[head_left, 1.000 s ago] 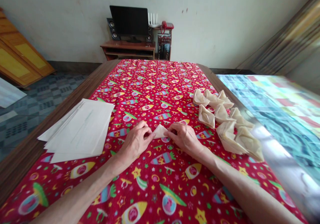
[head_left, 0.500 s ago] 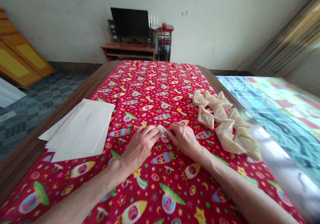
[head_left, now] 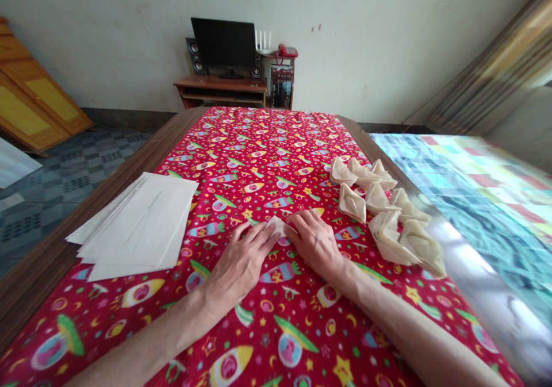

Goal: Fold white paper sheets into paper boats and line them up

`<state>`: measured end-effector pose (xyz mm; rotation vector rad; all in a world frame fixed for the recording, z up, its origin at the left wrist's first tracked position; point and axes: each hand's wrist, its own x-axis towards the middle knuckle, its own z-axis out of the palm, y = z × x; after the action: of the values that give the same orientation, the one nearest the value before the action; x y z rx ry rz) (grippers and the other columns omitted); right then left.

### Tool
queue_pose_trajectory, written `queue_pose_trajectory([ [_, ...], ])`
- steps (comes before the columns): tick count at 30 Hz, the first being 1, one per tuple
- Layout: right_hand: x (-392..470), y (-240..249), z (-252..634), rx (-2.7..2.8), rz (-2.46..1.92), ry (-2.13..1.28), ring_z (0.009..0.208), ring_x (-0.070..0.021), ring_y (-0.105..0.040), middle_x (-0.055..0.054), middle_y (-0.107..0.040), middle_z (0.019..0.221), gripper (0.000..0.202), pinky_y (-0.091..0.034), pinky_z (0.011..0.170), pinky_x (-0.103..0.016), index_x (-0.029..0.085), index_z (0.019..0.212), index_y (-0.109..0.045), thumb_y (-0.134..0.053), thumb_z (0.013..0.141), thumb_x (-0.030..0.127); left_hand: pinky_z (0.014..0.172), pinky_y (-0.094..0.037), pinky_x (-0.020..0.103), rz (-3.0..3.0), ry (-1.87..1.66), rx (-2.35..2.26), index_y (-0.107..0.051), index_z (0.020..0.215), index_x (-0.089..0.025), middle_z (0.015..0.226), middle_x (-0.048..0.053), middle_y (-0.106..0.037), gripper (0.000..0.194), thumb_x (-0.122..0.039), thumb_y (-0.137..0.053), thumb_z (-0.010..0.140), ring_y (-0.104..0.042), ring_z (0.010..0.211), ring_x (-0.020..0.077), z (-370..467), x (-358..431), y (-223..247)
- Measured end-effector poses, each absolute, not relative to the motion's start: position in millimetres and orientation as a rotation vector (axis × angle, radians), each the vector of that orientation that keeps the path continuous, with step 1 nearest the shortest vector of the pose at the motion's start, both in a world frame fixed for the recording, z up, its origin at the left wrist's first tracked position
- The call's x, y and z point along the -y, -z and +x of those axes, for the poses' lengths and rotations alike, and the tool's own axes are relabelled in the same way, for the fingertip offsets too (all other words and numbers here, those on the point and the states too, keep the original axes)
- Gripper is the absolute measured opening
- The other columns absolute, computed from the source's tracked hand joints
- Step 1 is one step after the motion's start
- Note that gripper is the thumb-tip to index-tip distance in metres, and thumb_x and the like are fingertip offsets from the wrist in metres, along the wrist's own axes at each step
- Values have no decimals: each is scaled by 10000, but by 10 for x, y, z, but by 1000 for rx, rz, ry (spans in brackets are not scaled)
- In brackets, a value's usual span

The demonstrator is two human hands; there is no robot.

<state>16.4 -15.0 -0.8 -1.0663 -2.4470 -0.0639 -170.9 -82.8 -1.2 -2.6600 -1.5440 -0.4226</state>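
Red cloth [head_left: 259,206]: small paper [head_left: 276,224] (sheets [head_left: 138,226], folded shapes [head_left: 378,197] flanking).

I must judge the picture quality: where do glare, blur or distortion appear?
Head view: white glare right of the folded papers; curtain smeared; cabinet leaning, likely lens distortion; left hand and right hand fairly clear; creases on the small paper unclear.

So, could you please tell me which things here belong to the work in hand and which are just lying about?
Work: small folded paper; probably also paper sheets, folded shapes.
Lying about: monitor, red telephone, wooden cabinet.
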Motion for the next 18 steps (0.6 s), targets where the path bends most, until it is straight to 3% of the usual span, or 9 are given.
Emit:
queue_pose_trajectory([
  [2, 226, -1, 173, 2569, -829, 141, 1088, -245, -534, -124, -602, 1201, 250, -460, 823, -367, 157, 1127, -584, -442, 922, 171, 1052, -284, 444, -2650, 410, 1541, -415, 1355, -187, 1404, 62, -454, 515, -51, -368, 861, -371, 1297, 229, -1705, 828, 14],
  [4, 291, -9, 192, 2671, -654, 154, 1201, -243, -476, -122, -542, 1305, 330, -434, 919, -413, 151, 1221, -539, -403, 922, 118, 1054, -286, 434, -2637, 397, 1537, -411, 1358, -172, 1403, 65, -456, 523, -37, -358, 856, -373, 1297, 224, -1702, 835, 8],
  [11, 304, -29, 349, 2728, -776, 85, 1218, -239, -492, -91, -587, 1263, 376, -352, 1043, -473, 157, 1214, -561, -415, 873, 97, 1066, -280, 471, -2626, 346, 1559, -425, 1350, -161, 1384, 56, -481, 562, -17, -380, 808, -401, 1285, 234, -1770, 895, -83],
  [18, 295, 9, 420, 2664, -845, 100, 1163, -227, -545, -97, -628, 1200, 347, -442, 964, -410, 157, 1157, -596, -459, 840, 123, 1028, -365, 483, -2561, 400, 1536, -524, 1269, -143, 1318, 82, -545, 519, -25, -407, 777, -471, 1223, 253, -1905, 952, -87],
])
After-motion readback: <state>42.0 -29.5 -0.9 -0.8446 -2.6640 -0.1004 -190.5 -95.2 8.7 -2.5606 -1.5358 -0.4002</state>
